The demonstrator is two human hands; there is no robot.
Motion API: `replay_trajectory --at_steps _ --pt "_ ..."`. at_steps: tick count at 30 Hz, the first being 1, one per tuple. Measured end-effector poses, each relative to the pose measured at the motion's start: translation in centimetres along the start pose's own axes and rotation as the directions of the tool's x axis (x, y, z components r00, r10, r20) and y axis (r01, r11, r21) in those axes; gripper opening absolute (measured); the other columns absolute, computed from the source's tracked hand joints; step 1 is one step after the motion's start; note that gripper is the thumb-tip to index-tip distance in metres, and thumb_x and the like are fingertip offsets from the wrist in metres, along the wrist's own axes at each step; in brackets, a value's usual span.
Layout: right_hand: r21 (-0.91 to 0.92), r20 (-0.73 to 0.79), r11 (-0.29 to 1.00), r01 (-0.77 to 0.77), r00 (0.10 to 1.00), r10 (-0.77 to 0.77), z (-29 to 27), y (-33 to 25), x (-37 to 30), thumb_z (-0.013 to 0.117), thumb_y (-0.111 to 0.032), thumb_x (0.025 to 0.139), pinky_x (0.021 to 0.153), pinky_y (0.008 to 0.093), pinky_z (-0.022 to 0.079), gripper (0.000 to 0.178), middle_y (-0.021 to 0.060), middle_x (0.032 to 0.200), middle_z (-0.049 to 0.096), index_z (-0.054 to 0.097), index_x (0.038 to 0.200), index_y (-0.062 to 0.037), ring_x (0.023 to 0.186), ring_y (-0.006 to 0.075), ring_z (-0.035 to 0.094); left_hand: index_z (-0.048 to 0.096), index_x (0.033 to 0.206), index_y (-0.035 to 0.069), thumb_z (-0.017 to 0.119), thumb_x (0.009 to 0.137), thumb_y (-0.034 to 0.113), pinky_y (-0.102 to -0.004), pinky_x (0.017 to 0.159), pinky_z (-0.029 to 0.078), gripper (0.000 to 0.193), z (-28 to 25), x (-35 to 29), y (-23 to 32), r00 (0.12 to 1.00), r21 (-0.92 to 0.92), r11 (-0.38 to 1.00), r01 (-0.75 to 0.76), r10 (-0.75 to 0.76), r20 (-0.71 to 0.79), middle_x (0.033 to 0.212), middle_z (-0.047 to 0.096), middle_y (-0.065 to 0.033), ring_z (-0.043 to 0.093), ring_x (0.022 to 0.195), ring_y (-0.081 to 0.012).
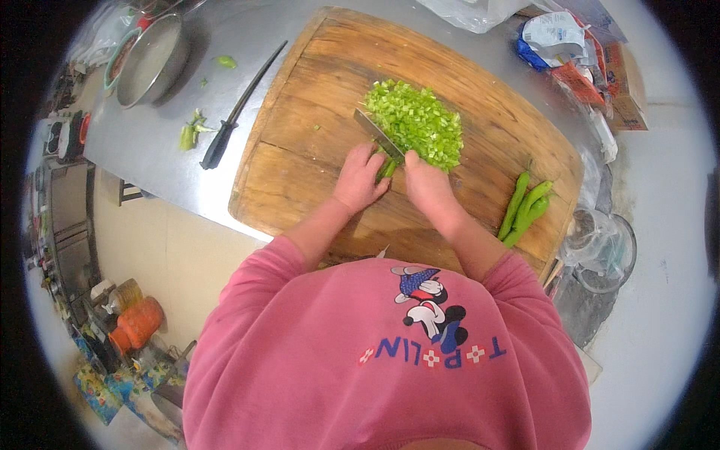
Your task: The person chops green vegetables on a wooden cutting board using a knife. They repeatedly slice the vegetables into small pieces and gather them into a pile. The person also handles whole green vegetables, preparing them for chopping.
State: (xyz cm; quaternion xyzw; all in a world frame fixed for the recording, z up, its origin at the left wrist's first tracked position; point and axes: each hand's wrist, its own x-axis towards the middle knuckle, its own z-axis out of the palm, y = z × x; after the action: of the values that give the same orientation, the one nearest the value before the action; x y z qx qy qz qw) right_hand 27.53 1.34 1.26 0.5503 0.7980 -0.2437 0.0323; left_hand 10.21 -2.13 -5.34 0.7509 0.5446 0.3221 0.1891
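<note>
Steel counter [161, 142] fills the upper view, and on it lies a big rounded wooden chopping board [300, 150], turned at a slant so its long side faces the person. Near its middle sits a heap of diced green pepper [416, 120], pushed up and away from the cutting spot, probably to keep room free. The right hand [427, 184] is closed around the handle of a cleaver [375, 133], whose blade stands along the heap's near edge. The left hand [360, 178], fingers curled, pins green pepper strips [388, 166] against the board just beside the blade. Three whole green peppers [525, 208] wait at the board's right edge, within reach. Off the board to the left lie a black-handled knife [236, 112], a metal bowl [154, 60] and pepper stem trimmings [191, 131].
</note>
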Motion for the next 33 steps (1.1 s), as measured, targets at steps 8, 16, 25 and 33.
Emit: replay_trajectory --at_steps 8,16,25,33 --pt "0.112 -0.071 0.993 -0.038 0.996 0.046 -2.2 1.8 -2.0 0.05 -0.017 0.096 0.065 0.0559 0.047 0.018 0.028 0.073 0.061 0.043 0.101 -0.0019 0.074 0.0484 0.061 0.054 0.114 0.003 0.076 0.07 0.015 -0.0472 0.102 0.04 0.051 0.9 1.1 -0.6 0.999 -0.041 0.998 -0.048 0.049 0.012 0.126 0.047 -0.0243 0.046 0.118 -0.0435" --pt "-0.063 0.12 0.995 -0.074 0.989 0.081 -4.1 0.3 -4.1 0.045 -0.005 0.089 0.073 0.053 0.052 0.014 0.0262 0.092 0.065 0.046 0.103 0.0 0.084 0.0439 0.065 0.056 0.115 0.004 0.076 0.075 0.015 -0.0458 0.099 0.042 0.046 0.2 1.0 -1.2 0.991 -0.107 0.994 0.023 -0.036 -0.125 0.124 0.051 -0.0228 0.049 0.115 -0.042" --pt "-0.046 0.047 0.999 -0.02 0.999 0.022 -0.8 0.3 -1.3 0.046 -0.004 0.089 0.071 0.0522 0.052 0.014 0.0243 0.089 0.066 0.047 0.102 -0.0009 0.081 0.0429 0.066 0.062 0.104 0.005 0.075 0.077 0.013 -0.0436 0.091 0.047 0.031 0.8 0.9 -1.9 0.999 -0.065 0.998 -0.001 -0.002 -0.054 0.114 0.057 -0.0176 0.054 0.105 -0.0392" --pt "0.097 -0.054 0.995 -0.013 0.998 0.018 -1.1 1.3 -2.5 0.047 -0.015 0.096 0.065 0.055 0.048 0.015 0.0273 0.084 0.063 0.043 0.1 -0.0011 0.075 0.0478 0.062 0.055 0.115 0.004 0.081 0.069 0.02 -0.0461 0.1 0.041 0.056 -0.2 0.2 -0.9 0.995 -0.109 0.994 0.013 -0.024 -0.096 0.121 0.051 -0.0213 0.048 0.116 -0.0422"
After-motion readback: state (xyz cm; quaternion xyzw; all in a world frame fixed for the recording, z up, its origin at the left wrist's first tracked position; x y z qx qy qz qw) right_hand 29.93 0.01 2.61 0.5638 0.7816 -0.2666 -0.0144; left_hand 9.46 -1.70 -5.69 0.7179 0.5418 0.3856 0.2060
